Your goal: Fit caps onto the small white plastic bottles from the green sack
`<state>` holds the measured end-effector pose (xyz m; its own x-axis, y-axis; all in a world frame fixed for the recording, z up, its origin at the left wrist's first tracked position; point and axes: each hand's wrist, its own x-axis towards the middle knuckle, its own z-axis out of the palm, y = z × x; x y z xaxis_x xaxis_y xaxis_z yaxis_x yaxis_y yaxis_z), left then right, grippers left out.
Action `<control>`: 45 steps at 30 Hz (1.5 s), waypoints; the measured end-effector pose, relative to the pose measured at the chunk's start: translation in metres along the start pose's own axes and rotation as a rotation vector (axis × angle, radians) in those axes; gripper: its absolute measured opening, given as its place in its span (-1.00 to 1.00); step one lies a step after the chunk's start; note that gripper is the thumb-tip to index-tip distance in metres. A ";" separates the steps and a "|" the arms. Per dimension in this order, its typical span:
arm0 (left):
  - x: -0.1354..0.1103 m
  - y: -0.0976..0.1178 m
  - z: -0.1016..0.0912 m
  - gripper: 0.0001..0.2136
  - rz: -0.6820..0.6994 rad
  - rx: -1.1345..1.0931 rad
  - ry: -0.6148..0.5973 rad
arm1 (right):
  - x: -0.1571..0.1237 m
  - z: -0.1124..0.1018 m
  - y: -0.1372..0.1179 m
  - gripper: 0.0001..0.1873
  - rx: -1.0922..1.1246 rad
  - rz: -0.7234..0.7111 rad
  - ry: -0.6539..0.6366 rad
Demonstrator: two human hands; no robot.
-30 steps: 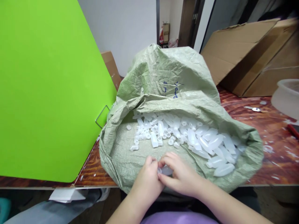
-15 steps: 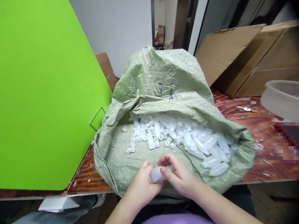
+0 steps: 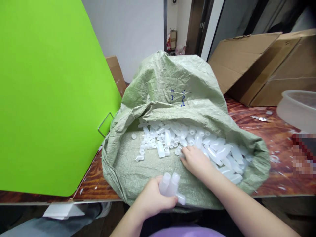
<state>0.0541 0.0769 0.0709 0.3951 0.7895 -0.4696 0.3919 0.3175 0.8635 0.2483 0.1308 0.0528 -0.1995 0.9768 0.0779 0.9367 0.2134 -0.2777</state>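
The right hand (image 3: 197,162) was at the near edge of the heaped plastic pieces (image 3: 223,151) inside the sack (image 3: 177,77) — green panel (image 3: 56,98) to the left, cardboard box (image 3: 247,56) and tub (image 3: 296,112) to the right — fingers curled, grip impossible to tell. The left hand (image 3: 155,198) clasped a few plastic tubes (image 3: 172,187) above the sack's front.

Three frosted white plastic tubes (image 3: 174,185) show in the left grip (image 3: 154,199): two near upright side by side, one jutting out below. More translucent pieces (image 3: 223,150), some short, others long and tapered, lie jumbled in the sack (image 3: 133,174); one short piece (image 3: 178,151) lies at the fingertips of the right grip (image 3: 196,161).
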 end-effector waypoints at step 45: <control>0.012 0.017 0.014 -0.86 -0.092 0.141 -0.338 | -0.052 -0.058 -0.008 -0.69 0.463 -0.161 -0.270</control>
<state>0.0769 0.0845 0.0777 0.5955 0.5356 -0.5987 0.5397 0.2853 0.7920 0.2681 0.0777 0.1066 -0.4534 0.8880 -0.0771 0.6763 0.2864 -0.6787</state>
